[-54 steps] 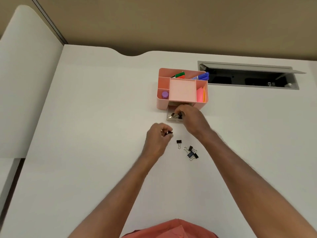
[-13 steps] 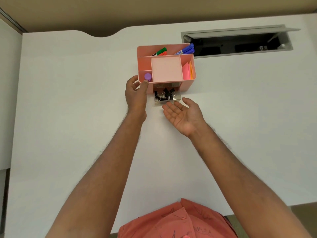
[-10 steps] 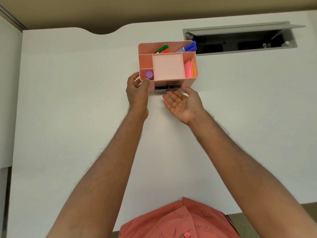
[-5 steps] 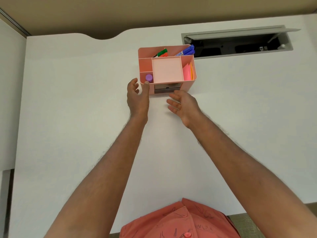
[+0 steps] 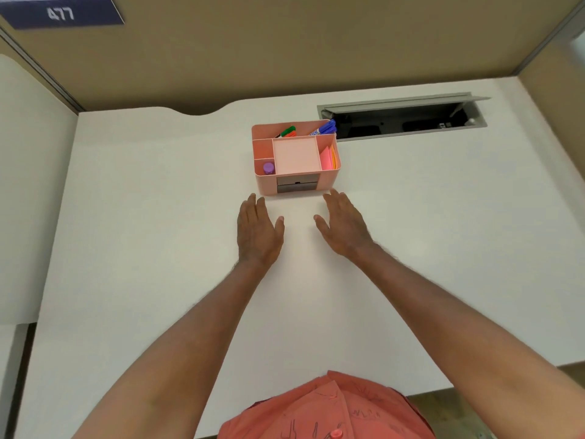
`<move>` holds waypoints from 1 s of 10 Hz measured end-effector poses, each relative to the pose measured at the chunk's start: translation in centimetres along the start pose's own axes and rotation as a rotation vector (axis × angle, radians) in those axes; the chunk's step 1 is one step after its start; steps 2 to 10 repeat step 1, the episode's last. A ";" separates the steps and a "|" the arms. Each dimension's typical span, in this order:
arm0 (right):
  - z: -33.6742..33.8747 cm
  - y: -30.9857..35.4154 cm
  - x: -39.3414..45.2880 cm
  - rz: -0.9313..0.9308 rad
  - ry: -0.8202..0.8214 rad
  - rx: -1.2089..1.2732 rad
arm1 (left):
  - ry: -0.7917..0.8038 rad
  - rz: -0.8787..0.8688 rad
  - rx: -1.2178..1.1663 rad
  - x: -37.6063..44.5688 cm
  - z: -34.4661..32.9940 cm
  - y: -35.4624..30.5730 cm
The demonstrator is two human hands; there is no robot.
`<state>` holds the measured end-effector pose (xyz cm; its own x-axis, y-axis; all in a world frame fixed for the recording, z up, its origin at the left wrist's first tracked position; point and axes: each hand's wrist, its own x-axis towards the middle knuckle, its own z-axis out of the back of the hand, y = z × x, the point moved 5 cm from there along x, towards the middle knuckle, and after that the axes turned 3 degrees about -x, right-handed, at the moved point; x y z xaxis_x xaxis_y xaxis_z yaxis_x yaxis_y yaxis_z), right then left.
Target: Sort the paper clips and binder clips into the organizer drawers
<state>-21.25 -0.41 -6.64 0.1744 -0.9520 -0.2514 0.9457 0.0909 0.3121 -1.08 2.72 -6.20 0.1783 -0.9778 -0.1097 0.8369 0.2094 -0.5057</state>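
Note:
The pink organizer (image 5: 266,183) stands on the white desk (image 5: 158,217), just beyond my hands. Its two grey drawers (image 5: 297,183) in the front face are pushed in, so no clips show. My left hand (image 5: 258,231) lies flat, palm down, fingers straight, a little below the organizer's left corner. My right hand (image 5: 343,224) is likewise flat and holds nothing, its fingertips near the organizer's right corner. Neither hand touches the organizer. No paper clips or binder clips are visible on the desk.
The organizer's top compartments hold markers (image 5: 323,128), a purple cap (image 5: 268,167) and pink sticky notes (image 5: 326,158). An open grey cable hatch (image 5: 402,117) is set into the desk behind it. Tan partition walls (image 5: 285,42) enclose the desk.
The drawer of binder clips has been pushed in. My left hand has let go of the organizer's corner and both hands have drawn back to lie flat on the desk.

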 end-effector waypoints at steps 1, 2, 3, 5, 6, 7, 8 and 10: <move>-0.5 -0.5 -0.3 -0.006 0.019 -0.050 | 0.036 -0.059 0.074 -0.5 -0.3 0.0; -0.5 -0.5 -0.3 -0.006 0.019 -0.050 | 0.036 -0.059 0.074 -0.5 -0.3 0.0; -0.5 -0.5 -0.3 -0.006 0.019 -0.050 | 0.036 -0.059 0.074 -0.5 -0.3 0.0; -0.5 -0.5 -0.3 -0.006 0.019 -0.050 | 0.036 -0.059 0.074 -0.5 -0.3 0.0; -0.5 -0.5 -0.3 -0.006 0.019 -0.050 | 0.036 -0.059 0.074 -0.5 -0.3 0.0; -0.5 -0.5 -0.3 -0.006 0.019 -0.050 | 0.036 -0.059 0.074 -0.5 -0.3 0.0; -0.5 -0.5 -0.3 -0.006 0.019 -0.050 | 0.036 -0.059 0.074 -0.5 -0.3 0.0; -0.5 -0.5 -0.3 -0.006 0.019 -0.050 | 0.036 -0.059 0.074 -0.5 -0.3 0.0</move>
